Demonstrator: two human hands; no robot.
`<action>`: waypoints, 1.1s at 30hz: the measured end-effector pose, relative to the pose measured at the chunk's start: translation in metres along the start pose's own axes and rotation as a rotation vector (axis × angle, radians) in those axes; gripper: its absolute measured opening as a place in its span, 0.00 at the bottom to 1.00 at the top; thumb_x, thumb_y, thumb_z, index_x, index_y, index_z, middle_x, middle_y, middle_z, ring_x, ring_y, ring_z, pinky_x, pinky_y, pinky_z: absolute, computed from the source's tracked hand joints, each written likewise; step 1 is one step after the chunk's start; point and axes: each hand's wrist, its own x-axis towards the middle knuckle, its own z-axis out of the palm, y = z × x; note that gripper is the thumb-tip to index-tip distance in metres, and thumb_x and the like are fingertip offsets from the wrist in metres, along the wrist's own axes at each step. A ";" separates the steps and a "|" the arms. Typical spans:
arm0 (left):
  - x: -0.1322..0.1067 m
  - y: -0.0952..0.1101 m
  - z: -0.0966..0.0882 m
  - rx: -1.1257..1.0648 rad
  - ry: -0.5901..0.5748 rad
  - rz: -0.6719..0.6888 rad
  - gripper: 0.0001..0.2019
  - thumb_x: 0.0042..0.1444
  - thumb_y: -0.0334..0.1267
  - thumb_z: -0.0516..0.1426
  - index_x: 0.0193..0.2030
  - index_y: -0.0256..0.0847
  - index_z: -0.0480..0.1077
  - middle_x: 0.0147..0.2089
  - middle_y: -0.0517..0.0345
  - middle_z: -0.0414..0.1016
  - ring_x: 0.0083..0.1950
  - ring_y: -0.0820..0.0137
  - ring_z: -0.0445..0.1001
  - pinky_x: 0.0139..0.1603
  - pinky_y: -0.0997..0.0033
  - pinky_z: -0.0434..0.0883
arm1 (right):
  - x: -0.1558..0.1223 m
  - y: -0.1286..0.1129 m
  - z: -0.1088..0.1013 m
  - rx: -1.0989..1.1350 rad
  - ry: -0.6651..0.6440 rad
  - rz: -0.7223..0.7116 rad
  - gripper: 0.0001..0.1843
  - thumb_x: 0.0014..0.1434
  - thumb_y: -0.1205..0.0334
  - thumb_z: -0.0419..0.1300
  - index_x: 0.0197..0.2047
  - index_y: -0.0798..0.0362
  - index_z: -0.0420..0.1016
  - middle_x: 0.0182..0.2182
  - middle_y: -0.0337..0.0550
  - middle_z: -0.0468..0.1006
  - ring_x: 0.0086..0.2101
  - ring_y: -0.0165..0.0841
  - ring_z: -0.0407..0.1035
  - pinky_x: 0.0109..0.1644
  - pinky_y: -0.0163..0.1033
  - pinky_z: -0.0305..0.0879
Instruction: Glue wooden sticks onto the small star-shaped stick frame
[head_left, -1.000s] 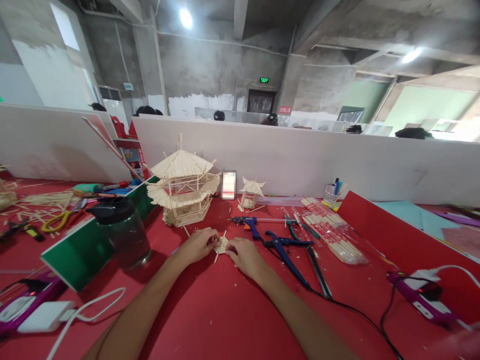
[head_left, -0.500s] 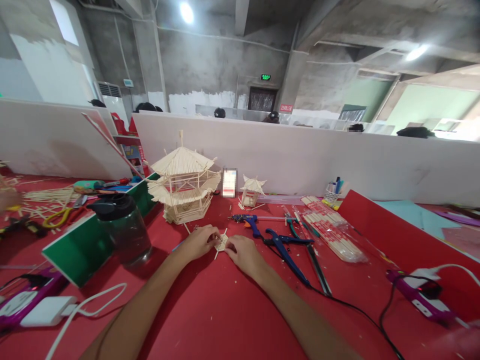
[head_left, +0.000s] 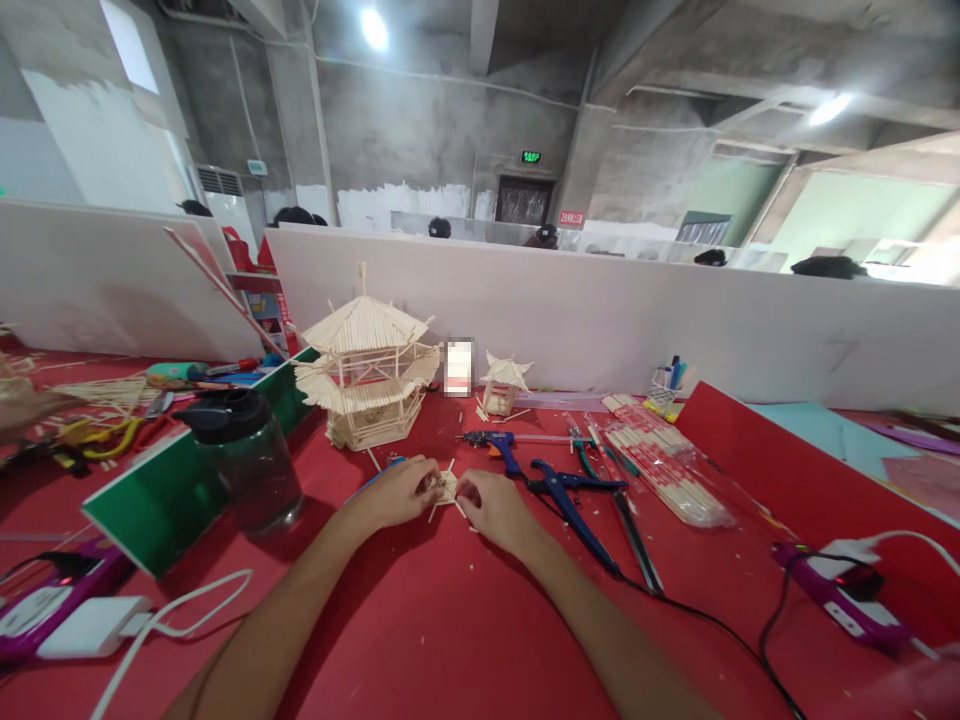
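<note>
My left hand (head_left: 397, 492) and my right hand (head_left: 491, 508) meet over a small flat piece made of thin wooden sticks (head_left: 448, 487), lying on the red table (head_left: 450, 620). Both hands pinch its edges with curled fingers. Behind them stands a large two-tier stick pagoda (head_left: 367, 372) and a much smaller stick pavilion (head_left: 505, 383). A blue glue gun (head_left: 499, 446) lies just right of my right hand, and blue-handled cutters (head_left: 574, 498) lie beside it.
A dark water bottle (head_left: 245, 455) and a green board (head_left: 180, 475) stand at left. Packs of sticks (head_left: 664, 460) lie at right, near a pen holder (head_left: 664, 390). Cables, a white adapter (head_left: 90, 628) and a purple device (head_left: 847, 600) are at the edges. White partitions (head_left: 637, 320) stand behind.
My hands have closed in a little tighter on the stick piece and lifted its near edge slightly. Someone's blurred hand has come in at the far left.
</note>
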 end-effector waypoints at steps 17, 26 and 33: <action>-0.004 0.015 0.001 0.187 -0.019 0.021 0.03 0.57 0.34 0.53 0.38 0.41 0.65 0.40 0.54 0.70 0.42 0.63 0.70 0.43 0.67 0.63 | -0.003 0.002 0.002 -0.164 -0.023 -0.048 0.02 0.57 0.67 0.62 0.36 0.53 0.75 0.33 0.41 0.77 0.33 0.31 0.69 0.37 0.33 0.58; -0.004 0.022 0.004 0.210 -0.015 -0.017 0.05 0.56 0.34 0.54 0.40 0.41 0.65 0.42 0.52 0.70 0.44 0.61 0.71 0.45 0.65 0.64 | -0.003 0.003 0.002 -0.174 -0.033 -0.064 0.03 0.58 0.68 0.60 0.35 0.53 0.75 0.34 0.41 0.77 0.34 0.30 0.68 0.38 0.33 0.58; -0.003 0.008 -0.001 0.076 -0.019 0.007 0.07 0.63 0.36 0.48 0.39 0.41 0.67 0.41 0.52 0.72 0.43 0.64 0.71 0.44 0.66 0.65 | -0.004 0.000 0.000 -0.108 -0.033 -0.039 0.05 0.57 0.69 0.61 0.38 0.52 0.75 0.33 0.40 0.77 0.32 0.30 0.68 0.37 0.32 0.58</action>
